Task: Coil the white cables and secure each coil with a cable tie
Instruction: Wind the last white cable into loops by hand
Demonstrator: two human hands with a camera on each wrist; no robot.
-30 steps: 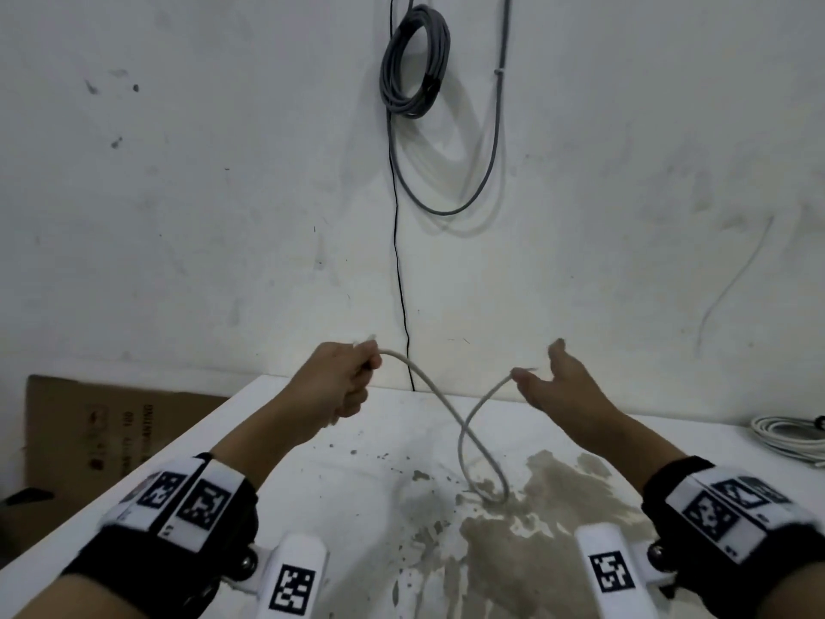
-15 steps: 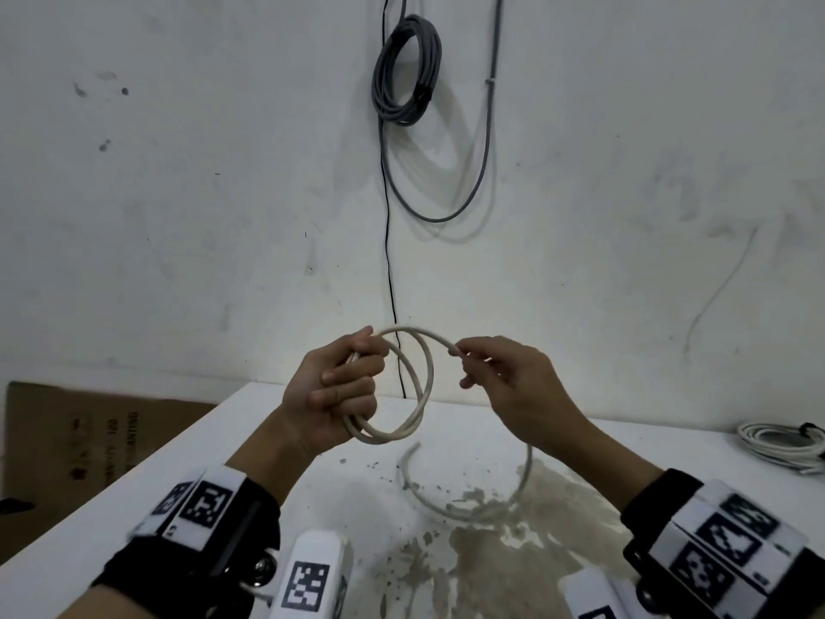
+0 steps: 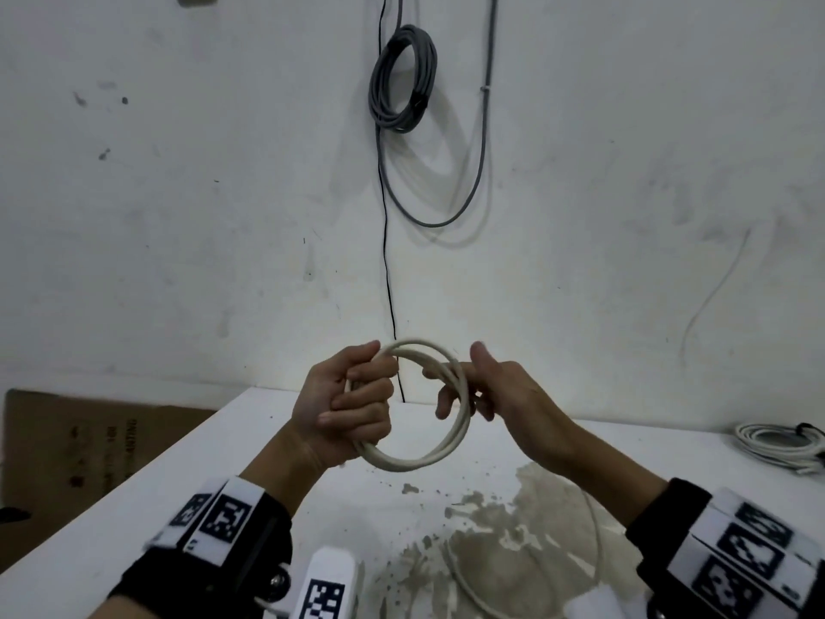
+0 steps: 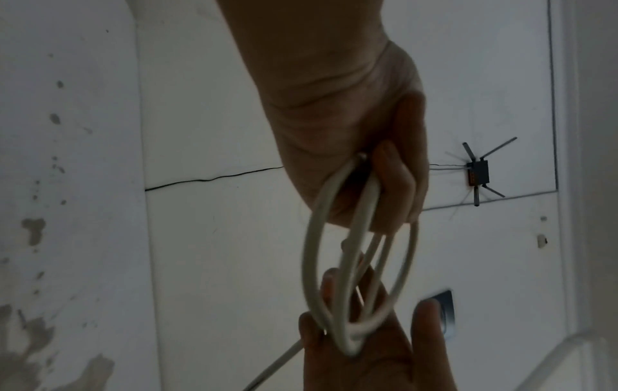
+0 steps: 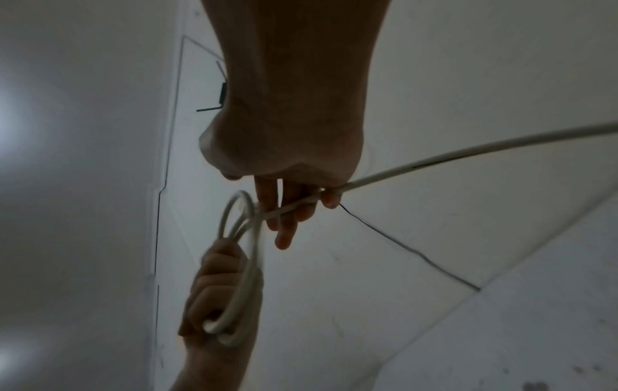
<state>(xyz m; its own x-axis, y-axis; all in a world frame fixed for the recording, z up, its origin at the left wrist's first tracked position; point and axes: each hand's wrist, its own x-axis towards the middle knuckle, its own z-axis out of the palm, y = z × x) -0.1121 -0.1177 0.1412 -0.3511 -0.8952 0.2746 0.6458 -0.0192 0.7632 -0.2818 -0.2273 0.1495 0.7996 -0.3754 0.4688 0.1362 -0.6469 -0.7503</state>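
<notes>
Left hand: the left hand (image 3: 352,406) is closed in a fist around the left side of the thin white cable coil (image 3: 419,460), thumb on top; the grip is confirmed in the left wrist view (image 4: 361,148).
Right hand: the right hand (image 3: 500,390) is hooked through the right side of the coil; the little finger is curled around the strand, the other fingers (image 5: 284,227) are extended and the thumb is raised.
Coil: several loops are held upright in the air between both hands, above the table's far part.
Loose tail: the uncoiled cable tail (image 3: 596,542) is run from the right hand down onto the table.
Open room: free space is seen under the coil and to the left of it.
Table: the white tabletop (image 3: 187,475) is stained grey-brown in the middle; its left edge is exposed.
Far right: a bundled white cable (image 3: 768,444) is laid on the table, well apart.
Room: a grey cable coil (image 3: 402,78) is hung on the scuffed white wall (image 3: 178,216); a brown cardboard sheet (image 3: 80,440) is stood beside the table.
</notes>
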